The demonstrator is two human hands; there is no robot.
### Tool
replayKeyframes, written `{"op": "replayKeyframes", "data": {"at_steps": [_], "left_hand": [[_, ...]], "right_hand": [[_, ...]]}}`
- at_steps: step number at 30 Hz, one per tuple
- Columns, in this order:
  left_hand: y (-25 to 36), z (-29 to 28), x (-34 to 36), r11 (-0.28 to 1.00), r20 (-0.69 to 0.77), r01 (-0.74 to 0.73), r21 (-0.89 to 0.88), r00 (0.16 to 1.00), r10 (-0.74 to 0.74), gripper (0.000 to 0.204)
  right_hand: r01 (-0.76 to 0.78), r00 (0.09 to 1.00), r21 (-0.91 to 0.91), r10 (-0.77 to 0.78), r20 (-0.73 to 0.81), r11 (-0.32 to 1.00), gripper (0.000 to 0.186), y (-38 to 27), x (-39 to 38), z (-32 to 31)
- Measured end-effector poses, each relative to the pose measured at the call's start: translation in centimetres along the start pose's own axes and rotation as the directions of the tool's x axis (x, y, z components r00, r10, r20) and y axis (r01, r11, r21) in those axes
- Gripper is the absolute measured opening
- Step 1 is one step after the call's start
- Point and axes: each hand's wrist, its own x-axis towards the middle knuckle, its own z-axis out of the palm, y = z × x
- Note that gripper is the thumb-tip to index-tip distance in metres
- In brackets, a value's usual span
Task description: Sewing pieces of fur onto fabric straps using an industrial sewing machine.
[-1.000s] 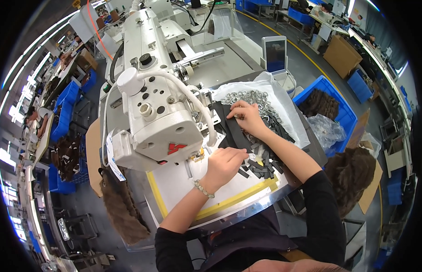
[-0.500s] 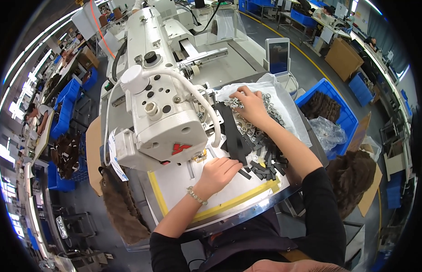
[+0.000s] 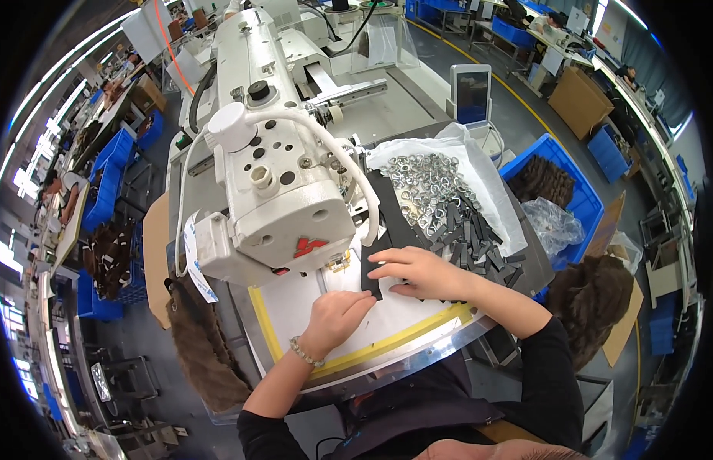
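My left hand (image 3: pixel 337 322), with a beaded bracelet at the wrist, has its fingers closed at the near end of a black strip (image 3: pixel 372 277) on the white work surface. To its right, my right hand (image 3: pixel 429 274) reaches in with fingers stretched and spread, the fingertips by the strip's right side. A wider black band (image 3: pixel 392 211) runs back beside the sewing machine (image 3: pixel 295 207). Beyond my right hand lies a heap of metal rings (image 3: pixel 429 180), with many short black strap pieces (image 3: pixel 475 238) at its near side. The machine's needle area (image 3: pixel 339 262) is just beyond my left hand.
The machine head overhangs the left side of the table. Yellow tape (image 3: pixel 387 341) borders the white surface. At right stand a small screen (image 3: pixel 470 96) and a blue crate (image 3: pixel 586 199) with brown fur and clear plastic. Brown fur pieces (image 3: pixel 207 349) hang at left.
My right hand has come back from the metal rings to the black strip near the needle area. My left hand has shifted slightly left and nearer, its fingers now drawn together.
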Motion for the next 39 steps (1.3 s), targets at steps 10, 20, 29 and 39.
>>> {"op": "replayKeyframes", "data": {"at_steps": [10,20,29,39], "left_hand": [[1.2,-1.2,-1.0,0.991,0.060,-0.109,0.084,0.993,0.104,0.019],[0.9,-0.6,-0.8,0.932,0.125,-0.165,0.322,0.984,0.131,0.021],[-1.9,0.3,-1.1,0.919,0.174,-0.113,0.377,0.984,0.050,0.013],[-3.6,-0.4,-0.8,0.927,0.120,-0.055,0.372,0.993,0.010,0.012]], "right_hand": [[0.177,0.980,-0.359,-0.198,-0.021,0.916,0.035,-0.2,1.0,4.7],[0.022,0.990,-0.132,-0.040,-0.135,0.991,0.038,0.5,2.4,5.1],[0.018,0.991,-0.214,-0.046,-0.126,0.977,0.033,-0.2,2.2,3.5],[-0.050,0.980,-0.235,0.003,-0.198,0.971,0.027,-0.6,1.3,2.3]]}}
